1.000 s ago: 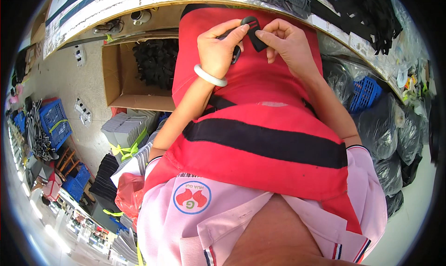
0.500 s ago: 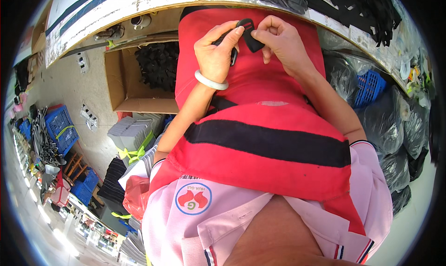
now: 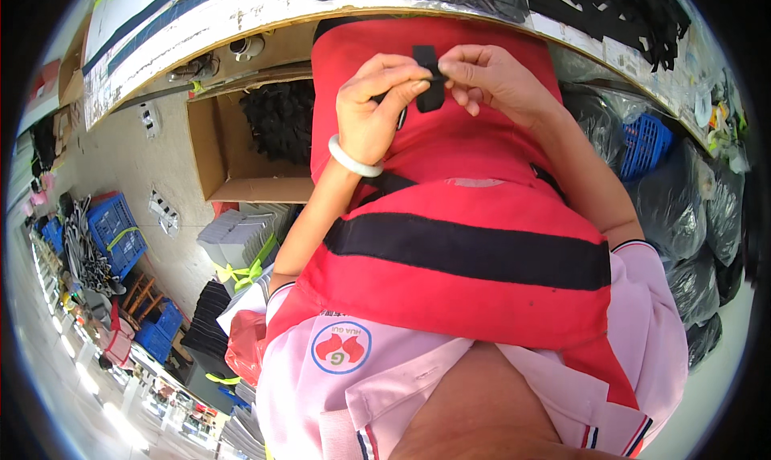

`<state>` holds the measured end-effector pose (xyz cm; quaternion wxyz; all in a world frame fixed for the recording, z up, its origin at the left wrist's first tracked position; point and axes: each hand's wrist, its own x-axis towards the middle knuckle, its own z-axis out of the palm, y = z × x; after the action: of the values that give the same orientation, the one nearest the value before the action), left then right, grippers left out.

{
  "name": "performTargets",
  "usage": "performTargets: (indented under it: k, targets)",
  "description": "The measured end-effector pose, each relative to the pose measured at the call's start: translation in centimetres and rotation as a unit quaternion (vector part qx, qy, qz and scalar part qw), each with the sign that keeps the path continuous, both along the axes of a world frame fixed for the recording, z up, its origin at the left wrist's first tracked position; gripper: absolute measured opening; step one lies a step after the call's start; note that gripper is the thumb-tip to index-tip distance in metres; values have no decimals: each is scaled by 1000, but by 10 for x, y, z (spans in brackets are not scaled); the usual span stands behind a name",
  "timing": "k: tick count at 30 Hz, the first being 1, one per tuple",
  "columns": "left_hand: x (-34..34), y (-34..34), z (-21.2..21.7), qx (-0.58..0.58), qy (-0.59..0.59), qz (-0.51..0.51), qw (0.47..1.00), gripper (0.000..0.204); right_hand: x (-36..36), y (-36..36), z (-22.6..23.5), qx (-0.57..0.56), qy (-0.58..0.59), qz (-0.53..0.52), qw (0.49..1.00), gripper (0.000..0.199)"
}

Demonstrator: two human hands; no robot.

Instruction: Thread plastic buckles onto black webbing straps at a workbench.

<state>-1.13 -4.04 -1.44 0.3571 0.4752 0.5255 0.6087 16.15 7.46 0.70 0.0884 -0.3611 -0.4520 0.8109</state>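
We judge the step as fine handling of the small black strip (image 3: 430,78), pinched by our left hand (image 3: 373,110) and right hand (image 3: 490,78) above the red apron (image 3: 466,219), long axis upright, lower end toward the apron; next needs steady fingertip grip.
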Motion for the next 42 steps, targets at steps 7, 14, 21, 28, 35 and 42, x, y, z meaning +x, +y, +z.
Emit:
performTargets:
  k: [7,14,21,28,35,42]
  targets:
    - [0,-13,7,-15,-25,-34,999,14,-5,-10,-4,182,9,-23,983,21]
    - [4,-12,11,-32,39,-4,999,16,-9,-16,2,171,35,-55,983,17]
    - [9,-14,9,-17,48,-11,999,18,-10,-23,1,202,27,-88,975,15]
    - [10,-17,12,-42,32,-33,998,17,-16,-29,-4,237,45,-118,963,12]
    - [-48,-48,20,-220,-48,-189,956,17,-50,-37,-17,139,52,-28,989,16]
    - [-139,-120,29,-278,-9,245,929,14,-73,-60,-31,259,53,241,934,35]
